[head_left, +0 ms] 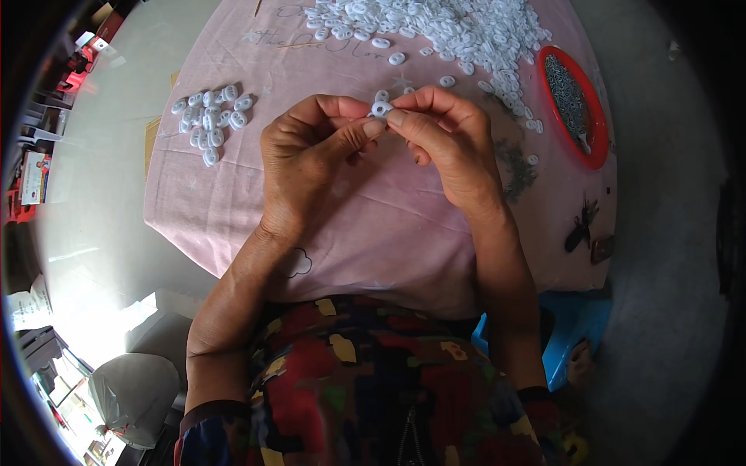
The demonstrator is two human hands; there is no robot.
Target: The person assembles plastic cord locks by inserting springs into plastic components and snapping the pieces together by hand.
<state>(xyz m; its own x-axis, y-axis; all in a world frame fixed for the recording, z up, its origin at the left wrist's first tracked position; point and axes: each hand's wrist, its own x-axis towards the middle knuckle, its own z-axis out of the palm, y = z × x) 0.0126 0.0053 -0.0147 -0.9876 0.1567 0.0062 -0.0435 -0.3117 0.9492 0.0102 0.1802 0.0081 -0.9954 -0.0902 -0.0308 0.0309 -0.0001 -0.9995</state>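
Observation:
Above the middle of the table, my left hand [315,147] and my right hand [451,144] meet at the fingertips. Both pinch a small white plastic piece [380,109] with a dark hole in its middle; the fingers cover its sides. Just beyond it lies another white oval piece [381,95]. To the left of my left hand sits a small cluster of white oval pieces [210,118], each with holes. A large heap of similar loose white pieces [466,31] spreads across the far side of the table.
A red oval tray [599,144] of small grey metal parts stands at the right edge of the pink tablecloth [373,241]. Near it lie a black tool [580,227] and a small dark block [602,249]. A blue plastic stool [583,326] is below, at the right.

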